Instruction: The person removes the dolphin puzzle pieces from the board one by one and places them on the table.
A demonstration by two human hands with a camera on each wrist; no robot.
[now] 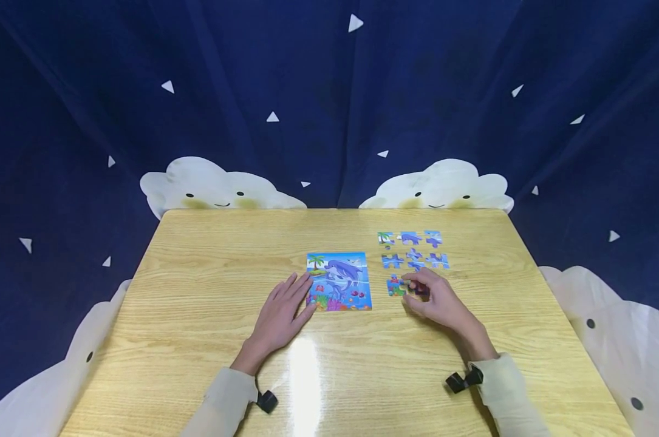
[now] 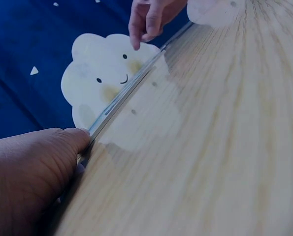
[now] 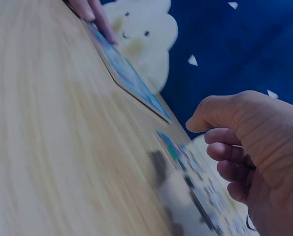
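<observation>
A square dolphin picture board (image 1: 340, 282) lies on the table. My left hand (image 1: 282, 309) rests on its left edge, fingers straight, fingertips over the picture. To the right of the board several jigsaw pieces (image 1: 415, 260) are spread in rows. My right hand (image 1: 438, 300) hovers over the nearest row, thumb and fingers bent and apart. A coral-and-crab piece (image 1: 395, 286) shows by its fingertips, and the pieces under the hand are partly hidden. In the right wrist view nothing shows between that hand's thumb (image 3: 210, 110) and fingers.
The wooden table (image 1: 209, 255) extends around the board and pieces, with a bright reflection in front. A dark blue curtain (image 1: 318, 73) with white clouds hangs behind and at both sides. Small black cameras (image 1: 266, 401) sit on the wrists.
</observation>
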